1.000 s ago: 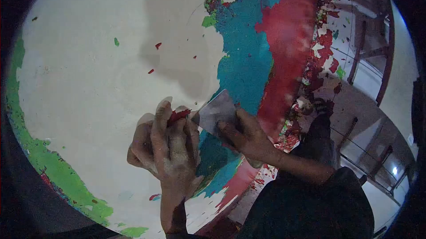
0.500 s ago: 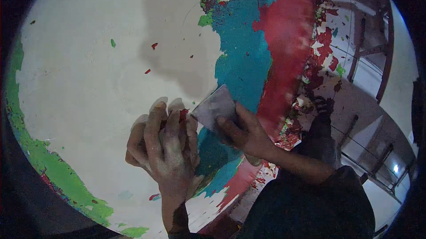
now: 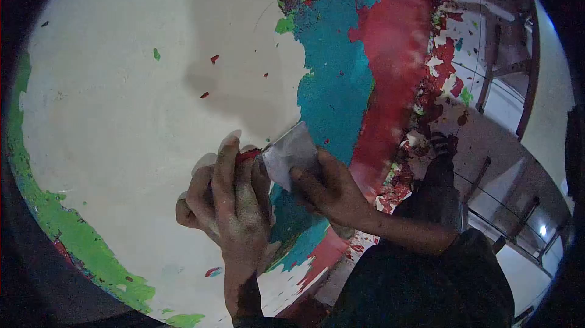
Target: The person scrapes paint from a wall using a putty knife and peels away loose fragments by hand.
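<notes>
A large pale surface (image 3: 122, 115) carries layers of blue paint (image 3: 335, 84), red paint (image 3: 399, 42) and green paint (image 3: 79, 236). My right hand (image 3: 341, 200) grips a flat grey scraper blade (image 3: 291, 154), its edge at the border of the pale area and the blue paint. Just left of the blade, my left hand (image 3: 234, 200) rests with fingers bent around something dark red (image 3: 248, 155), partly hidden, perhaps a paint flake. Small loose flakes lie above my hands, among them a red one (image 3: 214, 59) and a green one (image 3: 156, 54).
Red, green and white paint scraps (image 3: 448, 54) litter the floor along the right side of the surface. A foot (image 3: 443, 144) shows there. Dark metal frames (image 3: 487, 72) stand farther right, and a bright light spot (image 3: 543, 230) shows at lower right.
The blade in my right hand has shifted slightly down and left and changed its tilt. My left hand has moved slightly right, with its fingers nearer the blade.
</notes>
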A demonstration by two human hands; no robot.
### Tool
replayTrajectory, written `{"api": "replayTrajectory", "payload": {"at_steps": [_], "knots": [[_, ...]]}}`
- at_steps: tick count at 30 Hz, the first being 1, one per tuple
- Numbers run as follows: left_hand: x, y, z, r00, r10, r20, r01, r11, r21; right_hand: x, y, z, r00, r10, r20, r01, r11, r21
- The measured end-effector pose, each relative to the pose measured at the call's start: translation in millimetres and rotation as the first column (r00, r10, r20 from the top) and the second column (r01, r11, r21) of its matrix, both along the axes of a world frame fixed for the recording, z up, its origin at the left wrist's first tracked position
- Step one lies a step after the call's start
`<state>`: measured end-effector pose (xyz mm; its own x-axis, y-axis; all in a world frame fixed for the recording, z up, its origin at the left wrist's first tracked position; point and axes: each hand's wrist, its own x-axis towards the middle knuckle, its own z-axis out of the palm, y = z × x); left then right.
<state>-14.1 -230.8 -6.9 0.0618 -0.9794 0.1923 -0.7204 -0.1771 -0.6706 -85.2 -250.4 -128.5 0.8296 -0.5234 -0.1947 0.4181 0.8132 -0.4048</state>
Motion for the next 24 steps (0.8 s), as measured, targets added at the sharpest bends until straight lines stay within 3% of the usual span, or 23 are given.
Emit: {"api": "replayTrajectory", "payload": {"at_steps": [3, 6, 9, 13, 16, 19, 22, 24], "knots": [[2, -1, 2, 0.996, -0.084, 0.024, 0.083, 0.996, 0.04, 3, 0, 4, 1.0, -0.009, 0.012, 0.009, 1.0, 0.021], [2, 4, 1, 0.997, -0.012, -0.077, 0.011, 1.0, -0.021, 9, 3, -1, 0.998, -0.048, 0.045, 0.049, 0.999, -0.01], [6, 5, 1, 0.995, -0.102, -0.014, 0.103, 0.995, 0.013, 11, 2, -2, 0.991, -0.106, 0.086, 0.108, 0.994, -0.02], [8, 7, 1, 0.988, -0.114, -0.101, 0.107, 0.992, -0.069, 10, -4, 2, 0.982, -0.138, 0.127, 0.145, 0.988, -0.044], [7, 10, 4, 0.94, -0.174, -0.295, 0.131, 0.978, -0.162, 12, -4, 7, 0.912, -0.383, 0.146, 0.409, 0.88, -0.243], [5, 15, 5, 0.902, -0.201, -0.381, 0.166, 0.978, -0.122, -2, -19, -3, 0.965, -0.253, -0.066, 0.199, 0.874, -0.444], [6, 16, 7, 0.883, -0.174, -0.435, 0.206, 0.978, 0.026, -12, -12, -22, 0.968, -0.229, -0.105, 0.212, 0.965, -0.151], [9, 18, 6, 0.872, -0.146, -0.466, 0.237, 0.961, 0.142, -21, -5, -38, 0.962, -0.189, -0.198, 0.155, 0.972, -0.177]]}}
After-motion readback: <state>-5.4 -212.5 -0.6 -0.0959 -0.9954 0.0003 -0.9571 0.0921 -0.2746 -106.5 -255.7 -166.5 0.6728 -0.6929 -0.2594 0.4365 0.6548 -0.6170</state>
